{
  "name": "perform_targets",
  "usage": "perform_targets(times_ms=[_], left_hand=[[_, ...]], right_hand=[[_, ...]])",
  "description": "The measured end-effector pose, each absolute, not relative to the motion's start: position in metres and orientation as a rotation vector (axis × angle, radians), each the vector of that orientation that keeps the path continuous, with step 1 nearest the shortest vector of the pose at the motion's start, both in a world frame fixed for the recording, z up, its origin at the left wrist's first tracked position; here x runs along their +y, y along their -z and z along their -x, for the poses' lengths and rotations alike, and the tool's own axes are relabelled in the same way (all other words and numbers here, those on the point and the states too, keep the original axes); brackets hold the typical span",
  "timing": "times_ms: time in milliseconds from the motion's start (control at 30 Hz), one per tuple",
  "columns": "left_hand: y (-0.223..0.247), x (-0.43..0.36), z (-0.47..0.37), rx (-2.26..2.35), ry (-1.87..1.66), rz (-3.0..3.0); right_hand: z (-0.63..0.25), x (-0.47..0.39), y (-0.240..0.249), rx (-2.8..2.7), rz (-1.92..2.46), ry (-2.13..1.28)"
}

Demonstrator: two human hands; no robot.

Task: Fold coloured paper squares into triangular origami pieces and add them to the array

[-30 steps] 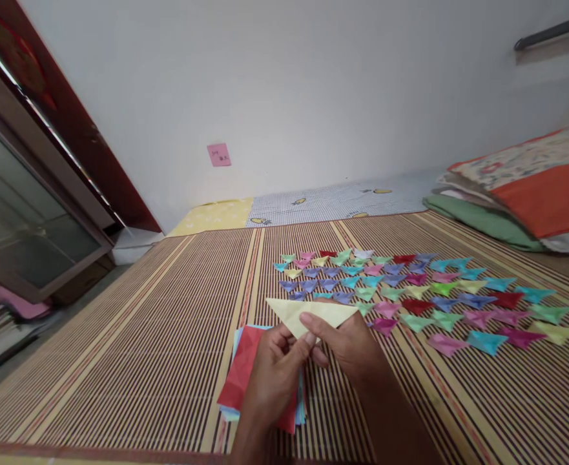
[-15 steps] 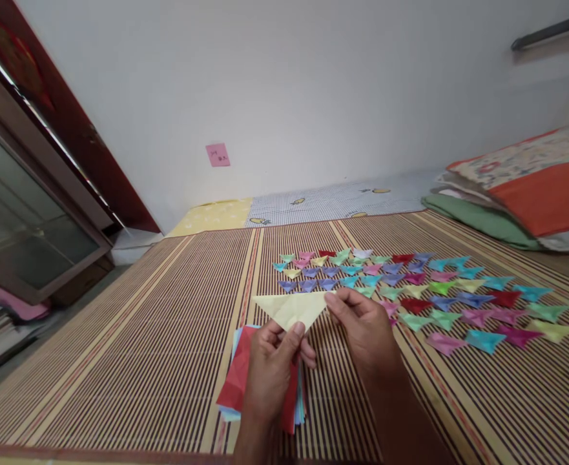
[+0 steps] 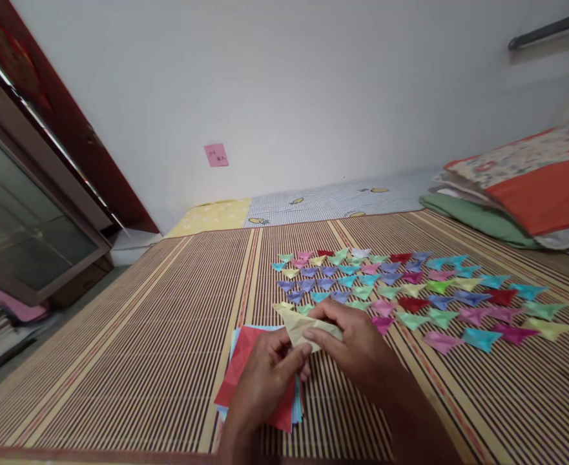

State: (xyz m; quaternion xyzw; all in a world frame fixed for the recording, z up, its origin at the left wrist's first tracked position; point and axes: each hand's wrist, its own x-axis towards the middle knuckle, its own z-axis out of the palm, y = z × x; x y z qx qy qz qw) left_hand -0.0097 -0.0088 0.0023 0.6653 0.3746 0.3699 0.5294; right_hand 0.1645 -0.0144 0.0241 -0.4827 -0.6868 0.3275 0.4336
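Observation:
A pale yellow folded paper [image 3: 294, 326] is held between both hands, tilted, with its pointed end toward the upper left. My left hand [image 3: 269, 368] grips its lower edge between thumb and fingers. On its right part my right hand [image 3: 349, 336] pinches it, thumb in front and fingers behind. Beneath and beside my left hand lies a stack of coloured paper sheets [image 3: 239, 368], a creased red one on top and light blue edges below. Just beyond the hands, several folded paper butterflies [image 3: 413, 303] in many colours lie in rows.
A striped bamboo mat [image 3: 134, 336] covers the surface. Folded bedding [image 3: 540, 187] is piled at the far right, against the white wall. A pink note [image 3: 216, 155] sticks to the wall. At the left stands a glass-panelled door [image 3: 27, 213].
The yellow paper has gone from a level, flat triangle to a tilted, bent shape. My right hand has moved left and down, from its corner onto its body.

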Motion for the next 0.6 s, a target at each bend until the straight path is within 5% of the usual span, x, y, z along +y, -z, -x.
perform_targets(times_ms=[600], left_hand=[[-0.0058, -0.0129, 0.0160, 1.028, -1.567, -1.216]], right_hand=[[-0.1563, -0.0185, -0.0225, -1.751, 1.099, -1.027]])
